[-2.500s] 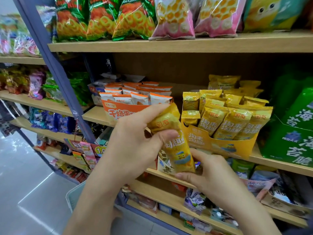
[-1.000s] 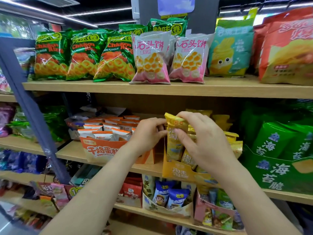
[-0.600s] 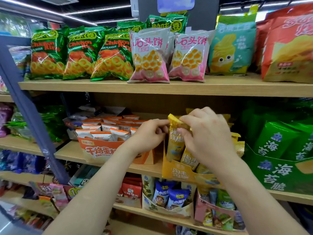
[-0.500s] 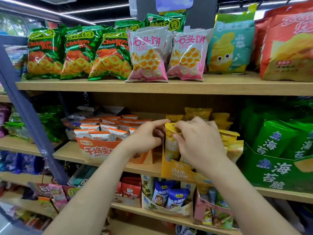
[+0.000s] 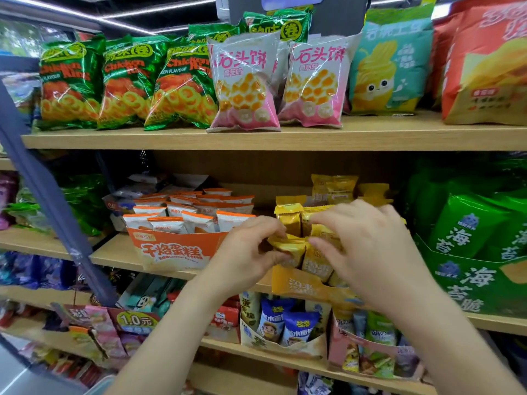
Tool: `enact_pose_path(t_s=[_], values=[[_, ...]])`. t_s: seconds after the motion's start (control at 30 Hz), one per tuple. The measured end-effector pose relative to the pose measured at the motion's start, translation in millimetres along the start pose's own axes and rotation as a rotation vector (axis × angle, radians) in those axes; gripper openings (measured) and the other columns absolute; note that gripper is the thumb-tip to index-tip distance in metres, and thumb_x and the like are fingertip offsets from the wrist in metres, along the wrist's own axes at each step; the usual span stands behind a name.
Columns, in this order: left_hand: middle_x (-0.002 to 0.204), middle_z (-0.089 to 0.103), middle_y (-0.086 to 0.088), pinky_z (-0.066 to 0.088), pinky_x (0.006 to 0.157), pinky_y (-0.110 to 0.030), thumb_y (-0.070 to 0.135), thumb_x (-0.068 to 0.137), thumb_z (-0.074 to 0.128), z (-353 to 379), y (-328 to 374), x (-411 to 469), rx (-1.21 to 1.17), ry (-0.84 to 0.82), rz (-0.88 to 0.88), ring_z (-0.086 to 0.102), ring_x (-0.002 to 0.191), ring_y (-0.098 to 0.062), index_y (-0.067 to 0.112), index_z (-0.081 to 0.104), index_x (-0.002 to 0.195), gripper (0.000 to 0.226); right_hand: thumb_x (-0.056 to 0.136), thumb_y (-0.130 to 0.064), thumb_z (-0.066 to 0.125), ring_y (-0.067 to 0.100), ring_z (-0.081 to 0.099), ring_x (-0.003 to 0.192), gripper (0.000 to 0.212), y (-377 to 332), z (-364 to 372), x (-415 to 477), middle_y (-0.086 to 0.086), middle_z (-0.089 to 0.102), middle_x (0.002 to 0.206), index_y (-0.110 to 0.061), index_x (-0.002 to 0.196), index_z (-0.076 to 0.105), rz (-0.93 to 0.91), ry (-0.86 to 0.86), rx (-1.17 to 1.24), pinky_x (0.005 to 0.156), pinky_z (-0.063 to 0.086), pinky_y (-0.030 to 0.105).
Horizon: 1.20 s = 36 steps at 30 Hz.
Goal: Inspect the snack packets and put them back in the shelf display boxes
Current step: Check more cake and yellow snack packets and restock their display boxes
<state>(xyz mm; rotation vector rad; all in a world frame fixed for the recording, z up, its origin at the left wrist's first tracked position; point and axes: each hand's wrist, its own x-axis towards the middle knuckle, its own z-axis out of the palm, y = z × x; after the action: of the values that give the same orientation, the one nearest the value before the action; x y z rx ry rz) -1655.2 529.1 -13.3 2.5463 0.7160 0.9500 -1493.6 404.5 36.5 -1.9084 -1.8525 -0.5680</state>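
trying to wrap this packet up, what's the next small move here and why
Probably let go and draw both hands back: the yellow packet, pinched by the left hand with the right hand beside it, already stands inside the yellow display box.

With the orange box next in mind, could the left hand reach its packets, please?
Probably yes: the left hand, pinching a yellow packet, is beside the orange box, its packets uncovered.

Long wooden shelves [image 5: 370,136], a slanting blue post [image 5: 48,201], strip lights [image 5: 159,9] on a dark ceiling [image 5: 134,2], shiny grey floor [image 5: 14,379].
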Motion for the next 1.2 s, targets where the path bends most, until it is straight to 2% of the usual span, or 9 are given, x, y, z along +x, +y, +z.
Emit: enact_pose_path(t_s=[0.1,0.17,0.3,0.53,0.73,0.83,0.97,1.07,1.2], values=[[0.115,0.064,0.007,0.048,0.089,-0.027,0.024,0.084,0.075,0,1,-3,0.046,-0.018,0.024,0.054,0.108,-0.005,0.023,0.063,0.104,0.024,0.075,-0.014,0.077,0.024,0.068,0.083,0.020,-3,27,-21,0.000,0.073,0.089,-0.018,0.095,0.075,-0.016,0.124,-0.040,0.075,0.047,0.040],[0.111,0.063,0.009,0.050,0.084,-0.029,0.036,0.085,0.071,-3,3,-3,0.032,-0.075,-0.009,0.056,0.103,-0.005,0.029,0.059,0.107,0.026,0.083,-0.010,0.064,0.025,0.068,0.090,0.018,-4,37,-28,0.002,0.074,0.093,-0.016,0.096,0.075,-0.028,0.208,-0.046,0.082,0.039,0.039],[0.113,0.057,0.012,0.048,0.083,-0.026,0.048,0.086,0.069,-3,8,0,0.061,-0.170,-0.105,0.053,0.101,-0.003,0.042,0.049,0.118,0.039,0.089,-0.019,0.033,0.029,0.067,0.100,0.043,-4,46,-30,0.008,0.073,0.100,-0.011,0.101,0.074,-0.015,0.247,-0.036,0.092,0.035,0.041],[0.113,0.055,0.005,0.045,0.087,-0.024,0.028,0.089,0.069,-3,14,10,0.047,-0.125,-0.146,0.052,0.101,-0.008,0.032,0.058,0.125,0.037,0.092,-0.019,0.035,0.027,0.063,0.107,0.044,2,52,-28,0.008,0.068,0.116,-0.011,0.127,0.060,-0.011,0.214,-0.011,0.097,0.033,0.037],[0.120,0.055,0.008,0.038,0.092,-0.024,0.041,0.091,0.063,-4,18,16,0.196,-0.257,-0.087,0.041,0.111,-0.006,0.029,0.052,0.136,0.047,0.097,-0.031,0.036,0.022,0.058,0.112,0.043,10,49,-28,0.002,0.064,0.122,-0.017,0.132,0.057,-0.018,0.131,-0.003,0.100,0.033,0.038],[0.116,0.053,0.017,0.033,0.089,-0.011,0.055,0.087,0.058,-8,20,14,0.168,-0.274,-0.079,0.038,0.112,-0.002,0.030,0.052,0.135,0.055,0.096,-0.036,0.039,0.021,0.054,0.119,0.044,11,46,-31,0.001,0.061,0.126,-0.020,0.133,0.055,-0.031,0.111,0.041,0.107,0.030,0.040],[0.106,0.056,0.024,0.035,0.084,-0.012,0.064,0.081,0.048,-10,24,13,0.100,-0.110,-0.087,0.043,0.106,0.000,0.031,0.063,0.123,0.055,0.093,-0.037,0.046,0.021,0.052,0.125,0.042,16,35,-38,0.001,0.061,0.128,-0.019,0.128,0.060,0.012,0.270,0.151,0.111,0.029,0.046],[0.093,0.056,0.029,0.045,0.078,-0.024,0.047,0.091,0.053,-11,31,17,0.063,0.044,-0.071,0.051,0.098,-0.002,0.027,0.070,0.112,0.034,0.093,-0.035,0.047,0.018,0.052,0.120,0.041,30,25,-42,0.001,0.063,0.124,-0.017,0.126,0.061,0.137,0.394,0.261,0.105,0.033,0.044],[0.088,0.060,0.025,0.049,0.072,-0.023,0.026,0.093,0.064,-17,46,33,0.121,0.084,-0.027,0.058,0.086,-0.005,0.027,0.073,0.106,0.016,0.095,-0.035,0.043,0.016,0.050,0.119,0.044,46,27,-54,0.004,0.062,0.125,-0.013,0.129,0.059,0.197,0.374,0.327,0.102,0.038,0.038]])
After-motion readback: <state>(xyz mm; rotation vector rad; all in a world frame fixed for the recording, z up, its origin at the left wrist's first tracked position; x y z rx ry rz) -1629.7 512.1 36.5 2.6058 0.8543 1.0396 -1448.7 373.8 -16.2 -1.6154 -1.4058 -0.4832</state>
